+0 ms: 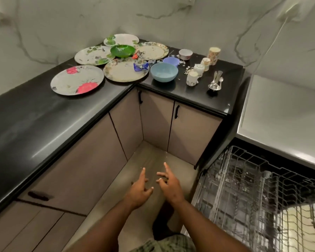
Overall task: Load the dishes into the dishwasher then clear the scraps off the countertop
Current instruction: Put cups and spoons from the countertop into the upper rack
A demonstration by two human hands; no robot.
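Several floral plates lie on the black countertop (35, 124) in the corner, the nearest a plate with red flowers (76, 80). A green bowl (122, 51) sits among them, with a light blue bowl (164, 72), a purple bowl (171, 61) and a small white bowl (185, 54) to the right. Several cups (191, 78) and some spoons (215, 81) stand further right. Wrappers and scraps (140, 67) lie around the dishes. The open dishwasher's wire rack (258, 188) is pulled out at the lower right. My left hand (140, 190) and right hand (168, 184) hover empty over the floor, fingers spread.
Beige cabinet doors with black handles (176, 111) run under the counter. A steel dishwasher top (284, 124) lies at the right. A white cable (273, 40) hangs from a wall socket. A patterned tumbler (214, 55) stands by the wall.
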